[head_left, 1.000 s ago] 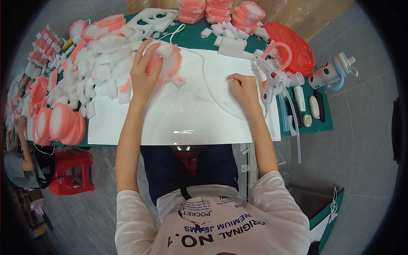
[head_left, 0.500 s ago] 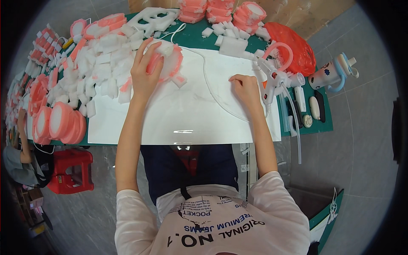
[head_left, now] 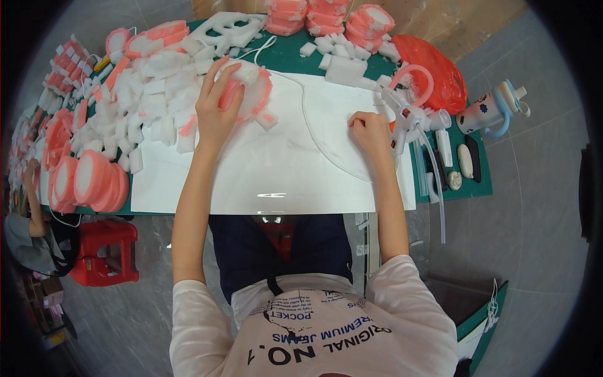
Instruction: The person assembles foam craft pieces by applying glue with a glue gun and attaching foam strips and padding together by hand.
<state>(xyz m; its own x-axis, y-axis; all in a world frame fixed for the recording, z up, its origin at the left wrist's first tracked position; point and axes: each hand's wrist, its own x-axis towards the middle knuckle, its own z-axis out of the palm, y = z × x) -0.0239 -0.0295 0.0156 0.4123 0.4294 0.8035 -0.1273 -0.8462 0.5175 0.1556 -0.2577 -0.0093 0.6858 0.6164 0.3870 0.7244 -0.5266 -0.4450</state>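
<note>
My left hand curves its fingers and thumb around a small white foam piece. That piece sits over a round pink-rimmed foam part, white in the middle, with a small pink and white tab at its lower right. My right hand is closed above the right side of the white board; whatever its curled fingers hold, if anything, is hidden. Just right of it stands a white glue gun with a clear glue stick, apart from the hand as far as I can see.
Loose white foam pieces are heaped on the left, beside pink foam rounds. Stacked rounds line the back. A red bag and a tumbler stand right. A white cable crosses the board. Another person's arm shows far left.
My right hand has drawn slightly right toward the glue gun, its fingers curling in more. My left hand and the foam part have hardly moved.
</note>
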